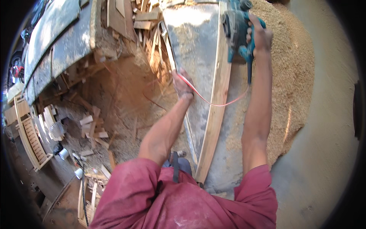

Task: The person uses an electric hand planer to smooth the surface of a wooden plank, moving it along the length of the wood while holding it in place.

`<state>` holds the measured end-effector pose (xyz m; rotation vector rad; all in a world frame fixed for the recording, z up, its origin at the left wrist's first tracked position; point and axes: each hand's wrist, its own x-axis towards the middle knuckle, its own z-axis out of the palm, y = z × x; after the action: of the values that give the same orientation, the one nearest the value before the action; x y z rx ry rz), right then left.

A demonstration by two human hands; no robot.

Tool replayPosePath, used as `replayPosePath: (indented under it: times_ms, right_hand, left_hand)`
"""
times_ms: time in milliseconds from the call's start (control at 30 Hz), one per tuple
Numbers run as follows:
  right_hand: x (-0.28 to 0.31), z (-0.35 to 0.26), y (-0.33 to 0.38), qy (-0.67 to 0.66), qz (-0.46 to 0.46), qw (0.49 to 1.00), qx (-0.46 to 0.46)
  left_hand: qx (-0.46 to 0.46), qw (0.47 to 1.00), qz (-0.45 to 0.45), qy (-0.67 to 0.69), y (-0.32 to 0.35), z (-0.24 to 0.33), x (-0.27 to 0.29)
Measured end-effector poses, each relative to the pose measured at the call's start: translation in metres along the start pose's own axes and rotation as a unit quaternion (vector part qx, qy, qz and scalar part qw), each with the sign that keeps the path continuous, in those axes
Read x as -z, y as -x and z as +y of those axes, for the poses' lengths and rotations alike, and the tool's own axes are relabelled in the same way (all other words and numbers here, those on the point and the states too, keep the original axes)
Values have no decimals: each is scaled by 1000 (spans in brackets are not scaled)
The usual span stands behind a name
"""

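My right hand (261,36) is wrapped round the rear handle of a teal electric hand planer (235,28). The planer sits over the far part of a long wooden plank (218,91), which runs lengthwise along the metal-grey workbench (194,49). From the planer's back end a red-and-white power cord (223,105) loops across the plank to my left hand (183,83). That hand is closed on the cord beside the bench's left edge. Its fingertips are partly hidden, and the planer's sole cannot be seen.
Wood shavings (291,68) are heaped along the bench's right side, against a plain wall (328,114). Offcuts (148,23) pile up beyond the bench at the left. A slatted wooden piece (32,139) and a second worktop (63,42) stand farther left.
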<state>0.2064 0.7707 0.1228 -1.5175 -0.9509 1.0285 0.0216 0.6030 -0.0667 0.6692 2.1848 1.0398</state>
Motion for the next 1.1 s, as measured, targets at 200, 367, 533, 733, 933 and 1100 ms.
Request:
replayPosePath:
  times_ms: [200,367,533,733,933,1100]
  right_hand:
    - [84,3,235,-45,37,994,-94]
    - [143,44,415,-108,95,974,-173]
    - [182,105,583,-16,114,974,-194]
    - [221,159,748,26,113,972,-202]
    - [232,207,843,110,92,975,-171]
    - [232,233,876,164,80,979,-91]
  left_hand:
    - [-111,989,59,81,-6,-24,-1]
    - [-334,940,-28,57,46,-127,76]
    - [-222,897,-328,-198,137,-325,247]
    - [41,931,-282,-229,193,-594,396]
    - [13,877,-301,-374,238,-548,409]
    - [-42,860,-375,-343,254,-492,400]
